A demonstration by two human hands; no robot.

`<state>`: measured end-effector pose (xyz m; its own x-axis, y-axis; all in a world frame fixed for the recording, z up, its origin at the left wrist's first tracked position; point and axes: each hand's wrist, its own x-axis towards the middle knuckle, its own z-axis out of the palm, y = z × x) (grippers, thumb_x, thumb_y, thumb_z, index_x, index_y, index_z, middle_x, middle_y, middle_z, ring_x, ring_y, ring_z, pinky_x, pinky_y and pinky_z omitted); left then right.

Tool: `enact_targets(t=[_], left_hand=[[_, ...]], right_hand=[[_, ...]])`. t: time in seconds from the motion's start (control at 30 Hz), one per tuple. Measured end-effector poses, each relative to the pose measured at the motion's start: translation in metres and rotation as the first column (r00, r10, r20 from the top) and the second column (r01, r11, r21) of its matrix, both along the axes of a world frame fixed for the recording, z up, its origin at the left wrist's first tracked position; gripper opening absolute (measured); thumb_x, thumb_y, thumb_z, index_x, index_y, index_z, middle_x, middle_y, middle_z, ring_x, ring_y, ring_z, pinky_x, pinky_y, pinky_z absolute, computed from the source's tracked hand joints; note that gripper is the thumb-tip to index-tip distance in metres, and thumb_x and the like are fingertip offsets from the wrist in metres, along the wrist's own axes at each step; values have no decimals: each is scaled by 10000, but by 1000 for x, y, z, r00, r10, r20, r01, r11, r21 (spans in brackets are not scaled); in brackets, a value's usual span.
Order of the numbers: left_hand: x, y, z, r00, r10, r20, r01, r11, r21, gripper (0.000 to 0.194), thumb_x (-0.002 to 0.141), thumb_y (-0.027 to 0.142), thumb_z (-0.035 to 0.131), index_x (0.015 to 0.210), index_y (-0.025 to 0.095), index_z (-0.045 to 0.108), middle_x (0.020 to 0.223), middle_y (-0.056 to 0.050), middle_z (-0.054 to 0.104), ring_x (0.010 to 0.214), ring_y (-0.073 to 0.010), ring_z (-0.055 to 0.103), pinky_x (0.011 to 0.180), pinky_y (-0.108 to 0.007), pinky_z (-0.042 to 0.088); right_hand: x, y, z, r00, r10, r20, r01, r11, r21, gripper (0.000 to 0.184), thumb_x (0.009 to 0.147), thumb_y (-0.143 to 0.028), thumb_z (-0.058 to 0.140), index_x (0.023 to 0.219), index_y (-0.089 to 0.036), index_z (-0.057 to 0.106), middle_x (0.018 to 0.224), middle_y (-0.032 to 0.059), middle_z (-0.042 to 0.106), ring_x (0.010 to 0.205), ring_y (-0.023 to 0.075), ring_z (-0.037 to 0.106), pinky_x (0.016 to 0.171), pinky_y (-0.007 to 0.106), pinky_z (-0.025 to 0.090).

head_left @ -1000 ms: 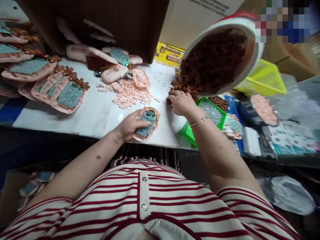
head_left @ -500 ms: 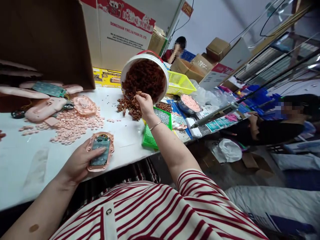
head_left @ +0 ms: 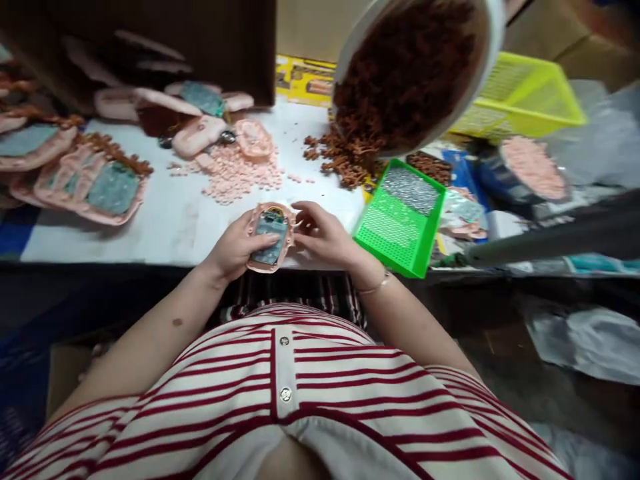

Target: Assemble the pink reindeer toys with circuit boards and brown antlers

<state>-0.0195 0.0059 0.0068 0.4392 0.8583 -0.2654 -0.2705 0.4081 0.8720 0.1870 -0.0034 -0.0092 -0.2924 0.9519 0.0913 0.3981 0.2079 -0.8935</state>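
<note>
Left hand (head_left: 234, 245) of ours grips the pink casing with the green circuit board (head_left: 269, 237) at the near desk (head_left: 170, 220) edge; our right hand (head_left: 323, 233) pinches its right rim, left of the green tray (head_left: 403, 220).

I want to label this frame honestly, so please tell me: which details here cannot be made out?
- Whether the right hand pinches a part: its fingers cover it, head view.
- Marks on the board in the pink shell: too small and blurred; the left hand hides the shell's left side.
- Top of the white bucket: cut by the frame edge.
- Inside the cardboard box: dark.
</note>
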Motion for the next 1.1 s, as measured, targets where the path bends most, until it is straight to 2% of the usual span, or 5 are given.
enact_targets(t=[0.17,0.33,0.4,0.9,1.1], left_hand=[[-4,-4,0,997,-24,76,23,1000,8,594,621,243,892,1144,152,627,896,-47,740,764,-179,705,715,-283,566],[-1,-2,0,1000,-10,30,11,999,-35,584,610,227,880,1125,132,623,886,-59,743,728,-180,697,689,-289,556],[0,-1,-1,1000,-24,-18,23,999,-47,549,606,213,869,1096,123,638,883,-65,746,726,-181,697,687,-287,551],[3,2,0,990,-115,-86,109,992,-62,533,612,171,820,1104,101,630,858,-73,752,710,-189,695,665,-297,560],[4,2,0,987,-139,-81,135,989,-56,478,615,177,812,1043,108,611,828,-69,740,677,-192,692,638,-303,563]], right_hand=[[12,-15,-9,927,-77,-367,-76,921,-383,430,773,-521,818,1054,-216,706,888,21,736,685,122,628,659,298,547],[8,-15,-11,763,-427,-486,263,891,-370,428,628,-506,923,897,-239,724,776,-26,686,626,100,592,600,270,541],[5,-13,-11,700,-457,-548,312,887,-340,430,637,-491,921,946,-267,725,801,-30,685,648,106,610,626,279,561],[-10,-6,-16,740,-390,-548,305,921,-243,433,664,-542,900,978,-286,748,848,-32,693,707,107,613,708,281,572],[-10,-6,-18,828,-326,-457,325,942,-83,397,739,-547,858,1010,-288,727,895,-15,727,821,140,669,797,313,589]])
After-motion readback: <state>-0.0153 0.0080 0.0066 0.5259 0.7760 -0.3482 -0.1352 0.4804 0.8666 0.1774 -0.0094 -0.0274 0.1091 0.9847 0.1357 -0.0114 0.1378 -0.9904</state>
